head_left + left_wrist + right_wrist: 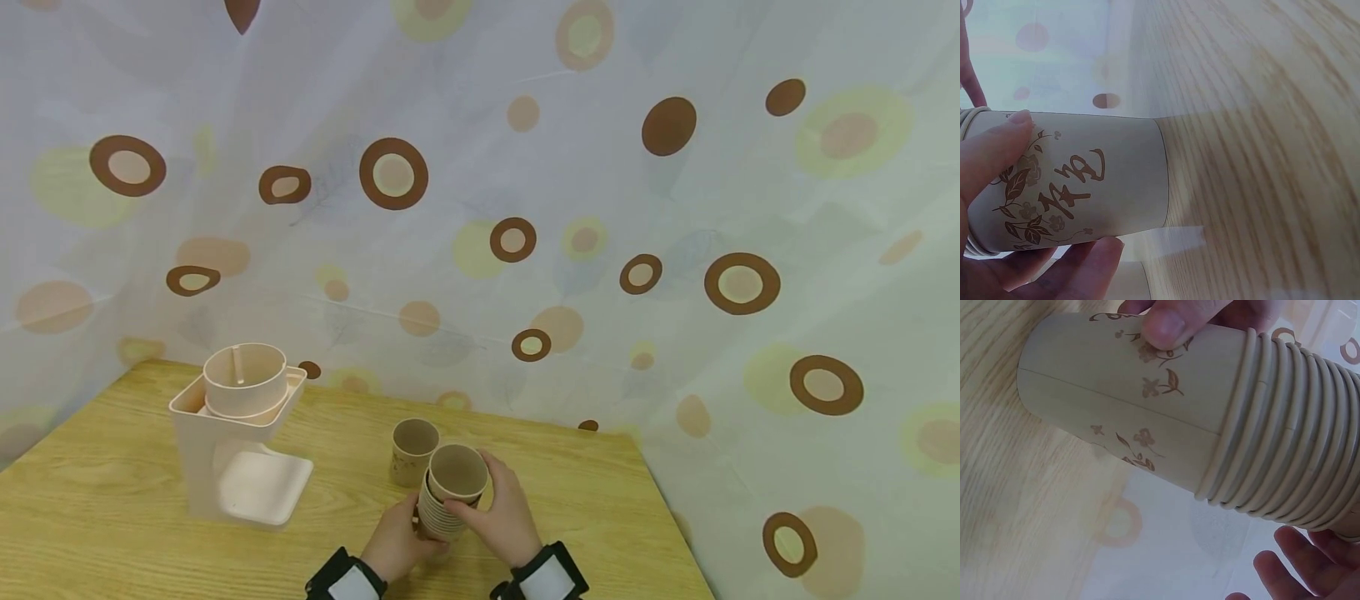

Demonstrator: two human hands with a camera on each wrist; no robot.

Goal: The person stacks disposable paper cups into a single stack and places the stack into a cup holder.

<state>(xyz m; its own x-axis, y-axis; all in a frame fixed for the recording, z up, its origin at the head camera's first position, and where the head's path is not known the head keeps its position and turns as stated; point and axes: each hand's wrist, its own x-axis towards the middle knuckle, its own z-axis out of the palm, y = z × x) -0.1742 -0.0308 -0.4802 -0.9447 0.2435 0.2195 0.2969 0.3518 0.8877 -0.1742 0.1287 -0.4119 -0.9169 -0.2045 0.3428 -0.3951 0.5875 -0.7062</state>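
Observation:
A stack of nested paper cups (pixel 440 518), pale beige with ribbed rims, stands tilted over the table in the head view. My left hand (pixel 399 537) grips it low down, thumb and fingers round the bottom cup (pixel 1085 181), which bears brown flowers and lettering. Up at the top, my right hand (pixel 504 512) holds the top cup (pixel 457 473) between thumb and fingers; more of its wall shows than of those beneath. In the right wrist view, right-hand fingers (pixel 1294 565) curl at the upper end of the stack. A single paper cup (pixel 415 452) stands just behind.
On the left of the wooden table (pixel 352 467) stands a cream-coloured holder (pixel 247 433) with a round open top and a flat base tray. A patterned sheet (pixel 465 275) with brown and yellow circles hangs behind the table and down its right side.

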